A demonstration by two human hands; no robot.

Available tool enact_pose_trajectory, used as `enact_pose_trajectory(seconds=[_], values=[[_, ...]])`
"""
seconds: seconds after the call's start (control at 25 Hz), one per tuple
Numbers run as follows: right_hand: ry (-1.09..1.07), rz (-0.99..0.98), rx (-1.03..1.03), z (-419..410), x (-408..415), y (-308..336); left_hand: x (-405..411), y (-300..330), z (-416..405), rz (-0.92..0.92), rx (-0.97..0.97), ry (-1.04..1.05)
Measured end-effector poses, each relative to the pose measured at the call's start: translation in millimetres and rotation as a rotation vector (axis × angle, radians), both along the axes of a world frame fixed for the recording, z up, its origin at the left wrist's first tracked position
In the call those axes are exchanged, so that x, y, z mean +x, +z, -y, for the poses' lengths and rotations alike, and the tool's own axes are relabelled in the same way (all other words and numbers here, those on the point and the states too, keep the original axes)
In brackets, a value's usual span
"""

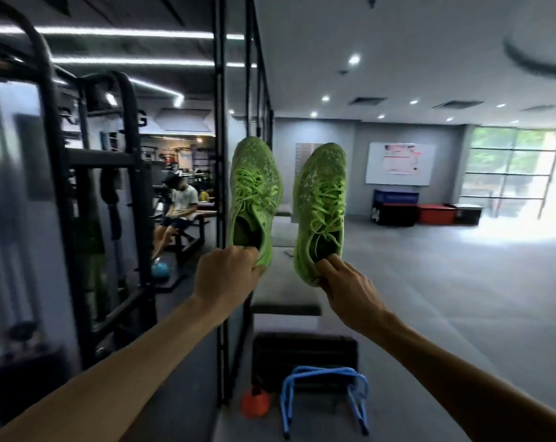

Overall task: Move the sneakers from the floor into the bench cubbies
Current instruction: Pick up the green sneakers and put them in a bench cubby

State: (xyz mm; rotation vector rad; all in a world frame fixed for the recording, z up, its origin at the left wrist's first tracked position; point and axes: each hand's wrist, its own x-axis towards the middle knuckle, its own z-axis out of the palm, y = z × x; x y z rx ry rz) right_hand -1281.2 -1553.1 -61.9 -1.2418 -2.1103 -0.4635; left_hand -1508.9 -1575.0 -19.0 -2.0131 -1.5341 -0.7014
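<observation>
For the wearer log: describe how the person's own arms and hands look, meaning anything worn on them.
Both forearms are bare right to the bottom edge of the picture; no sleeve shows. The left hand and the right hand wear no gloves, and no ring, watch, wristband or marking can be seen on either hand or wrist. The upper arms lie outside the view.

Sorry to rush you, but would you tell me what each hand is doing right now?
Left hand: holding the left green sneaker by its heel collar.
Right hand: holding the right green sneaker by its heel collar, fingers inside the opening.
</observation>
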Motion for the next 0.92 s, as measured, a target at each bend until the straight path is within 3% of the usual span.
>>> enact_pose_trajectory(seconds=[0.36, 0.92], values=[[-0.343, -0.065, 0.012, -20, 247, -9, 247, 0, -98, -0.04, -0.023, -0.222], [-0.644, 0.009, 0.02, -179, 531, -13, 539, -3, -330, -0.028, -0.061, -0.504]])
